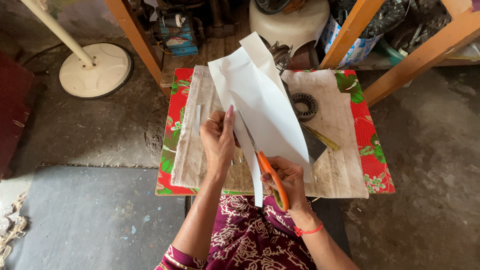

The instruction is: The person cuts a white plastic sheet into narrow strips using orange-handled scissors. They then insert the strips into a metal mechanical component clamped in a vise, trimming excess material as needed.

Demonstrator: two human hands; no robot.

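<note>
Maroon cloth with a pale printed pattern covers the person's lap [250, 240] at the near edge of the view. Just beyond it the right hand [287, 182], a red thread around its wrist, curls its fingers through the orange handles of a pair of scissors [270, 175], gripping them firmly; the blades point away and up into a white sheet of paper [260, 100]. The left hand [217, 140], forearm rising from the lap, stands upright with a ring on one finger and pinches the left part of the paper between thumb and fingers. The paper hangs above the near half of the low table [367, 145], split along the blades into long curling strips, one of which drops towards the lap.

The table wears a red floral cover with green leaves, and over that lies a coarse, pale woven cloth [335, 170] with frayed edges. A thin white paper strip [197, 120] lies on the cloth near the table's left edge. Beside the paper's right side sits a dark ribbed round part [305, 106], with a yellowish stick [322, 140] near it.

Beyond the far edge stand orange wooden frame legs [135, 40], a blue-labelled box-shaped machine [177, 35], a cream plastic vessel [290, 22] and a blue-and-white printed packet [352, 47]. Far left, a white round stand base [95, 70] rests on the rough grey floor.
</note>
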